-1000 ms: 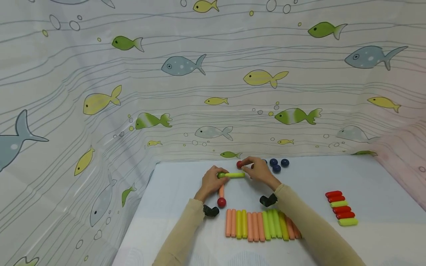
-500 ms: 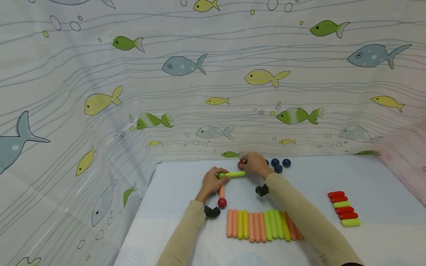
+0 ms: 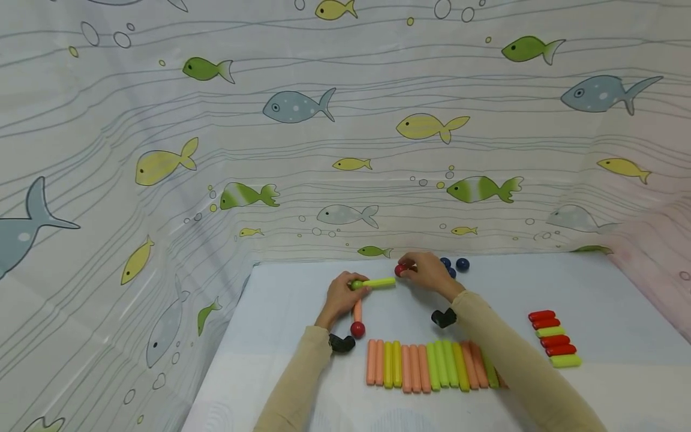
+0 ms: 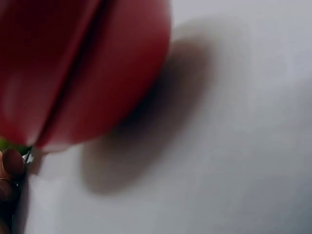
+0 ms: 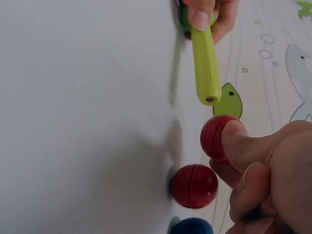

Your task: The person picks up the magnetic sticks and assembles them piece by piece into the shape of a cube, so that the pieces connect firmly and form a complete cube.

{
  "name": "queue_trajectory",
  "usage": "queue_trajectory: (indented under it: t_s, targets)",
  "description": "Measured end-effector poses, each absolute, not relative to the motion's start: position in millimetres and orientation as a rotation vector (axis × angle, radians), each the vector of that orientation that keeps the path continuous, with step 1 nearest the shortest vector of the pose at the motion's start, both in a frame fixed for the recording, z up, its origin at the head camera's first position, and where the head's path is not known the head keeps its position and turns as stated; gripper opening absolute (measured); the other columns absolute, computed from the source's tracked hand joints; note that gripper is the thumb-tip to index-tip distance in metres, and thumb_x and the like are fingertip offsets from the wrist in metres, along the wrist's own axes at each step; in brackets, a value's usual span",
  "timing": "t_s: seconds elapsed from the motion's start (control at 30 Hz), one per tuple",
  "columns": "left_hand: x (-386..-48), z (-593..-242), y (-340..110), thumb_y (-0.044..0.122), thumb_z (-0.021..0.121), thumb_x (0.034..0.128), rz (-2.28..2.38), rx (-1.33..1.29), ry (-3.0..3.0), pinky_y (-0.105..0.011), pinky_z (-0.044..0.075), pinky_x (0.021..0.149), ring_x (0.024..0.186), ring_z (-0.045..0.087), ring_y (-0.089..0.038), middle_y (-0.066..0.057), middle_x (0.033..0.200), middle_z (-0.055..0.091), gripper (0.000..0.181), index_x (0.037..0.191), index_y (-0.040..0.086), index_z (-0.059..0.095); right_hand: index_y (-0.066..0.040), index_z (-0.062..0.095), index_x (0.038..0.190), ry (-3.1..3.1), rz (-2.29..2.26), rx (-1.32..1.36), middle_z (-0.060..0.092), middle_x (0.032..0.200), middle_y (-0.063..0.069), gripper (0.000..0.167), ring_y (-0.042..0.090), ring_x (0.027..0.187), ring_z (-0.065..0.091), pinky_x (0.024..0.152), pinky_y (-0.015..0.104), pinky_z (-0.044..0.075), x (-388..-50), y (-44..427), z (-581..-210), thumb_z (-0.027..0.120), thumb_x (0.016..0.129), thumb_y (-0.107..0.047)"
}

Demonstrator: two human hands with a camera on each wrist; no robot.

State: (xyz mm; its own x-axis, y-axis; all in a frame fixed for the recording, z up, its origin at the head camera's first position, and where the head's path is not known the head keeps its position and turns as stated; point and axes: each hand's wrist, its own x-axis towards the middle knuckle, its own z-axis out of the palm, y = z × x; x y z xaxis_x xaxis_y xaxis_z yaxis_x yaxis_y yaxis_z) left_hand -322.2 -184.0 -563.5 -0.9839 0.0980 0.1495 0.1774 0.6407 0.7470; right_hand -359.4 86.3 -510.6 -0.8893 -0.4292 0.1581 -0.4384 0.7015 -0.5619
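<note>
In the head view, my left hand (image 3: pixel 341 297) holds a green ball (image 3: pixel 356 285). A yellow-green stick (image 3: pixel 380 282) extends right from this ball; its free end shows a small dark disc in the right wrist view. An orange stick (image 3: pixel 357 311) with a red ball at its near end (image 3: pixel 358 329) lies below that hand. My right hand (image 3: pixel 429 273) pinches another red ball (image 5: pixel 213 136) between thumb and fingers, just apart from the stick's free end. Close beneath it sits a further red ball (image 5: pixel 194 186), hidden by the hand in the head view.
Dark blue balls (image 3: pixel 462 264) stand at the back, partly behind my right hand. A row of orange, yellow and green sticks (image 3: pixel 421 367) lies in front. Short red and yellow-green pieces (image 3: pixel 556 341) line up at the right. A fish-print sheet (image 3: pixel 345 132) rises behind the table.
My right hand reached left to the red ball, took hold of it and came back right with it. My left hand stays nearly in place with the green ball and stick.
</note>
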Motion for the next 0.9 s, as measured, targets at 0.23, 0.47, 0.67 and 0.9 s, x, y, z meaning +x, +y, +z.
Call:
queue_trajectory:
  t_s: [0.23, 0.47, 0.67, 0.9]
  targets:
    - [-322.4, -564.4, -186.3, 0.031, 0.082, 0.0920, -1.287, -0.233, -2.742, -0.029, 0.039, 0.075, 0.083, 0.050, -0.015, -0.006, 0.102, 0.068, 0.024, 0.113, 0.020, 0.082, -0.010, 0.075, 0.122, -2.859, 0.981, 0.821, 0.078, 0.111, 0.005, 0.029, 0.020, 0.098, 0.068, 0.095, 0.046, 0.057, -346.9, 95.9, -515.2, 0.081, 0.094, -0.013]
    - [-322.6, -566.9, -186.2, 0.030, 0.082, 0.0919, -1.300, -0.248, -2.746, -0.027, 0.039, 0.075, 0.083, 0.050, -0.015, -0.005, 0.101, 0.067, 0.024, 0.113, 0.019, 0.082, -0.010, 0.075, 0.121, -2.853, 0.914, 0.843, 0.078, 0.108, 0.006, 0.028, 0.020, 0.096, 0.068, 0.093, 0.044, 0.058, -343.3, 94.1, -520.8, 0.082, 0.093, -0.012]
    - [-321.9, -565.0, -186.6, 0.029, 0.082, 0.0918, -1.304, -0.254, -2.744, -0.029, 0.039, 0.075, 0.083, 0.050, -0.016, -0.006, 0.101, 0.067, 0.024, 0.113, 0.018, 0.082, -0.011, 0.076, 0.119, -2.827, 0.893, 0.873, 0.078, 0.109, 0.005, 0.031, 0.019, 0.096, 0.069, 0.092, 0.043, 0.058, -341.0, 94.6, -521.3, 0.085, 0.090, -0.013]
    - [-321.6, -564.0, -186.2, 0.029, 0.081, 0.0922, -1.309, -0.244, -2.747, -0.029, 0.039, 0.076, 0.083, 0.050, -0.015, -0.006, 0.102, 0.067, 0.023, 0.113, 0.019, 0.082, -0.010, 0.076, 0.121, -2.790, 0.892, 0.901, 0.078, 0.112, 0.006, 0.034, 0.023, 0.100, 0.069, 0.093, 0.046, 0.059, -336.2, 99.1, -520.8, 0.086, 0.089, -0.014]
